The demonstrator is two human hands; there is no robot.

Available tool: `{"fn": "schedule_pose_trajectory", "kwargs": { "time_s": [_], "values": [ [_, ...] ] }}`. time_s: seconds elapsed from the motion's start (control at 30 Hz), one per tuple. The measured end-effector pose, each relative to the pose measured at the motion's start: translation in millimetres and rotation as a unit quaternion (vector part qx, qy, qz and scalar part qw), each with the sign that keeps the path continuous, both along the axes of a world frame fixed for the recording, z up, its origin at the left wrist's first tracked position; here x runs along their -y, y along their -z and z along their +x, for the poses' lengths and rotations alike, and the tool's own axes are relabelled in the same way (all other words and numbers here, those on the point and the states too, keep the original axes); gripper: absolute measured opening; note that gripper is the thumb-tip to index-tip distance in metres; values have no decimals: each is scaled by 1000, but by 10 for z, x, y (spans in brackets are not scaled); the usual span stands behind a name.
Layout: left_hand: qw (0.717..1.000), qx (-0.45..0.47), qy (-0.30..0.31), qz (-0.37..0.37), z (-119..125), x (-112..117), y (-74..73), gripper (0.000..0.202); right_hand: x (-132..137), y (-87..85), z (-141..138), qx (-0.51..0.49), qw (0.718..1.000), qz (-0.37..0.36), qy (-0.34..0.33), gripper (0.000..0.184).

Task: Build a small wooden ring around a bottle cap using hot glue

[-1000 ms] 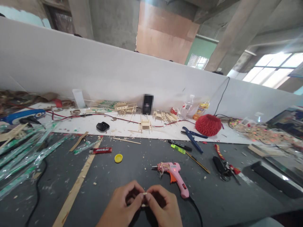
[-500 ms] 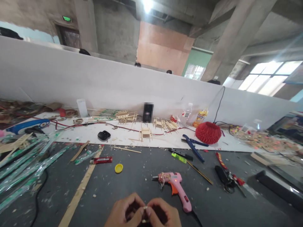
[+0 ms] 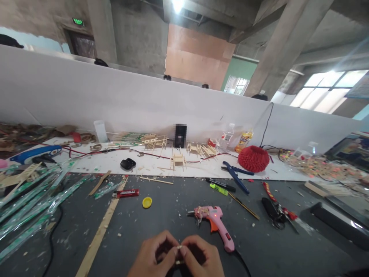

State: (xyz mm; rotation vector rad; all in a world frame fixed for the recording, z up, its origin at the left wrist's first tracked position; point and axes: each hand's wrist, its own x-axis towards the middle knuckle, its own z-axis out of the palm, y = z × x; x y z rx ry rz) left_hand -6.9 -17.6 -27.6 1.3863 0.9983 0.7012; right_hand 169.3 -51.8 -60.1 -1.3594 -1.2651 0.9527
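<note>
The left hand (image 3: pixel 155 256) and right hand (image 3: pixel 203 258) had barely shifted since half a second before. Their fingertips were still pinched together on a small piece (image 3: pixel 179 248) held between them. The glue gun (image 3: pixel 216 226) lay just beyond the right fingers, untouched.

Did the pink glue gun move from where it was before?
No. The pink glue gun lies just as far right of the yellow cap as before; only the view shifted.
</note>
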Motion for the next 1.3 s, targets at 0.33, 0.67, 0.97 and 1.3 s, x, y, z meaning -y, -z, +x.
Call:
{"fn": "schedule_pose_trajectory", "kwargs": {
  "time_s": [0.33, 0.67, 0.97, 1.3],
  "values": [
    [1000, -12, -23, 6, 24, 61, -150, 32, 100, -348, 35, 3, 999, -37, -37, 31],
    [1000, -10, -24, -11, -4, 76, -166, 29, 128, -456, -5, -13, 999, -46, -22, 19],
    [998, 9, -51, -43, 2, 110, -225, 21, 183, -404, 4, -69, 997, -31, -14, 9],
    [996, 24, -79, -35, 3, 100, -269, 13, 197, -467, 35, -52, 998, -7, -27, 18]
  ]
}}
